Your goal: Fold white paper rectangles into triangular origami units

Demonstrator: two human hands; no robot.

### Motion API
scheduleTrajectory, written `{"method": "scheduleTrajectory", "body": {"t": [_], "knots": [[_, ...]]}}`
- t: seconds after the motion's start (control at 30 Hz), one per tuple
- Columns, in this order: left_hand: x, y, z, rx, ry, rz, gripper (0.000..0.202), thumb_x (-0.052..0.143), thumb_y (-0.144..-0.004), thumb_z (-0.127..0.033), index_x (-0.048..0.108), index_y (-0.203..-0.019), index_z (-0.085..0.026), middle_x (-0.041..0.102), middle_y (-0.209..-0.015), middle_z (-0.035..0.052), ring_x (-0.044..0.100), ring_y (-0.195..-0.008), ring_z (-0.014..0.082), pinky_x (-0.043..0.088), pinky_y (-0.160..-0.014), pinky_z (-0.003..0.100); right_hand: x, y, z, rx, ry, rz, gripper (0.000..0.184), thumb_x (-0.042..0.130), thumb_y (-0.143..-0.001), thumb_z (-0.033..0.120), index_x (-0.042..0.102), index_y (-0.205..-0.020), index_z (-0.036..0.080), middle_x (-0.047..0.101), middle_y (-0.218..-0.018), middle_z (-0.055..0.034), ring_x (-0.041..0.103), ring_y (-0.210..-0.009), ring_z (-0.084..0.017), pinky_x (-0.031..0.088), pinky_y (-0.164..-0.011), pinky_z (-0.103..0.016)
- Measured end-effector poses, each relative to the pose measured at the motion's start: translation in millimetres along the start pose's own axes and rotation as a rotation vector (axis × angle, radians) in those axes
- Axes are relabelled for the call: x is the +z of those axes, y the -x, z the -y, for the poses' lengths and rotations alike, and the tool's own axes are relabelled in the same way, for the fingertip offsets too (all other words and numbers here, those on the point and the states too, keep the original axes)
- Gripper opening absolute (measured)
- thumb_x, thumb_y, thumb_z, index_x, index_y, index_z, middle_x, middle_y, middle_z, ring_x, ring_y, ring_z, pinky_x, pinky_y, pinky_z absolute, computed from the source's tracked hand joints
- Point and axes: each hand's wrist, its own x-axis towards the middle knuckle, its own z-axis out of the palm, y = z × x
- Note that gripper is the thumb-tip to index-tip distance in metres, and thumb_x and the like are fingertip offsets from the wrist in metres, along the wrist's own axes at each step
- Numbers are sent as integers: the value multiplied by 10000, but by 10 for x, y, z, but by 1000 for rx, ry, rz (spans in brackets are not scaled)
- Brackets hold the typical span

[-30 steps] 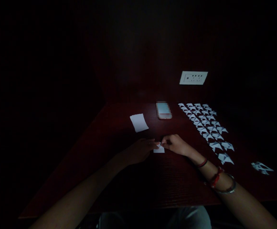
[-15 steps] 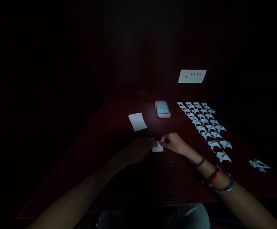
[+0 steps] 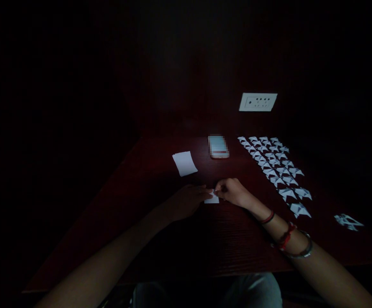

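A small white piece of paper (image 3: 211, 200) lies on the dark red table in front of me, its far part covered by my fingers. At its left side, the fingers and thumb of my left hand (image 3: 187, 201) are closed on the paper against the tabletop. My right hand (image 3: 233, 191) is curled, with thumb and forefinger pinching the paper's far right part. The fold between the fingertips is too small and dim to make out. Beyond my left hand is a stack of white paper sheets (image 3: 185, 164).
Several folded white paper pieces (image 3: 282, 171) stand in rows at the right. A loose cluster of folded paper (image 3: 348, 221) lies near the right edge. A phone-like object (image 3: 218, 146), blurred out, rests at the back of the table (image 3: 147, 171). A socket panel (image 3: 258, 102) is on the wall.
Both hands stay at the paper almost unmoved. The fingertips of my left hand have shifted slightly over the paper; nothing else has visibly moved.
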Motion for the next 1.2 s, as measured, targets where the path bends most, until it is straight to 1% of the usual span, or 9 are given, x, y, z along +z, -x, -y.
{"method": "scheduleTrajectory", "body": {"t": [0.1, 0.2, 0.37, 0.47, 0.57, 0.67, 0.83, 0.97, 1.2], "knots": [[-7, 0, -14, -15, -9, 0, 479, 374, -758, -43, 367, -1199, -229, 368, -1280, 31, 317, -1180, 171, 304, -904, 356, 2, 3, 7, 7, -31, -6, 79, 515, -677, 157, 594, -680, 153, 585, -594, 9, 515, -518, -76, 365, -510, -171], [-7, 4, -15, -7, -16, 6, 508, 371, -750, -30, 356, -1208, -250, 371, -1278, 14, 308, -1186, 170, 307, -899, 358, 12, 1, -1, 25, -76, -4, 69, 521, -671, 146, 576, -712, 152, 586, -609, 9, 516, -501, -70, 372, -505, -168], [-33, 5, -31, 6, -41, 22, 507, 381, -745, -27, 373, -1197, -255, 382, -1271, -5, 303, -1187, 171, 313, -896, 362, 22, 4, -23, 9, -91, -52, 202, 541, -655, 126, 530, -851, 172, 562, -606, 32, 515, -504, -69, 372, -511, -170], [-53, 2, -47, -6, -51, 25, 484, 387, -757, -43, 381, -1194, -253, 389, -1266, -5, 306, -1186, 177, 315, -896, 366, 2, 20, -16, -29, -67, -74, 225, 523, -667, 106, 529, -881, 175, 541, -590, 39, 508, -521, -72, 370, -515, -169], [-65, 5, -48, -9, -54, 29, 474, 385, -765, -50, 387, -1191, -256, 388, -1267, -11, 312, -1182, 184, 319, -892, 367, -36, 44, 4, -134, -3, -83, 170, 502, -689, 94, 575, -823, 169, 553, -634, 17, 512, -570, -82, 380, -550, -182], [-64, 14, -28, 6, -50, 17, 499, 377, -764, -43, 366, -1204, -278, 358, -1286, -27, 311, -1181, 183, 321, -890, 364, -83, 72, 25, -281, 52, -38, 173, 477, -716, 83, 624, -758, 164, 577, -744, -24, 535, -675, -103, 406, -633, -204], [-48, 34, 33, 31, -51, -2, 508, 400, -759, -53, 354, -1214, -274, 359, -1284, -21, 291, -1191, 171, 306, -917, 345, -168, 125, 55, -452, 115, 112, 242, 436, -757, 79, 641, -856, 163, 592, -864, -54, 552, -809, -128, 417, -733, -224], [-36, 44, 96, 61, -68, -36, 497, 400, -757, -47, 380, -1196, -279, 366, -1279, -30, 244, -1212, 180, 276, -945, 370, -211, 153, 74, -470, 170, 172, 274, 410, -780, 89, 626, -926, 174, 587, -937, -53, 552, -847, -131, 415, -758, -227], [-28, 30, 145, 101, -32, -62, 496, 398, -731, -14, 413, -1166, -253, 420, -1238, -30, 294, -1186, 168, 298, -942, 371, -202, 163, 98, -464, 282, 169, 261, 415, -789, 114, 617, -940, 180, 585, -947, -48, 563, -821, -127, 417, -747, -227]]}}
